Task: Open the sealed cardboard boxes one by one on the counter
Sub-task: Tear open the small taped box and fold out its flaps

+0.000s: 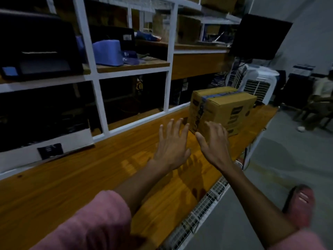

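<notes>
Above counter [75,179], both hands (fingers spread), near box [232,109]

We see 1 brown cardboard box [223,110] standing upright on the wooden counter [90,177], near its far end. Its flaps are shut, sealed by blue tape [216,95] along the top seam; dark print marks its sides.

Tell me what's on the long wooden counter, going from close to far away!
Pink sleeve → left hand and right hand, both open, side by side → taped cardboard box → white cooler beyond the counter's end.
</notes>
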`<move>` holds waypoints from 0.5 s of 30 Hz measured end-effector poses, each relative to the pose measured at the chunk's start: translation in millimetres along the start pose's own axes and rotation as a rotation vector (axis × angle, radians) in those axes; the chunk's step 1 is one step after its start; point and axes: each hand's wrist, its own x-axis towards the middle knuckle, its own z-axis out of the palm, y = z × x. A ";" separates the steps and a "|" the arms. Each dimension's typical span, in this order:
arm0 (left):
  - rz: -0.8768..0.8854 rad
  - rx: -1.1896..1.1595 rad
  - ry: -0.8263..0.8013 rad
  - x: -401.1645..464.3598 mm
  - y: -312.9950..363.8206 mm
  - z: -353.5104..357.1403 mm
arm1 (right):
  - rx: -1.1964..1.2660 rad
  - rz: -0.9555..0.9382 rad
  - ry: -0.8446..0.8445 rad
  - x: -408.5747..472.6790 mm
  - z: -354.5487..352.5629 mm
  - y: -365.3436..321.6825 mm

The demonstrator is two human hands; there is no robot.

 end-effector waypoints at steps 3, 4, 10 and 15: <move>-0.041 -0.035 -0.025 58.8 13.0 25.3 | 0.025 -0.045 0.001 50.7 6.1 42.3; -0.051 -0.054 -0.044 78.3 18.0 31.2 | 0.037 -0.054 0.001 68.1 4.8 53.8; -0.080 -0.084 -0.088 177.8 39.4 56.5 | -0.055 -0.079 0.021 166.0 9.1 108.2; -0.075 -0.080 -0.163 222.5 58.0 78.1 | -0.147 -0.082 -0.045 188.3 32.8 144.0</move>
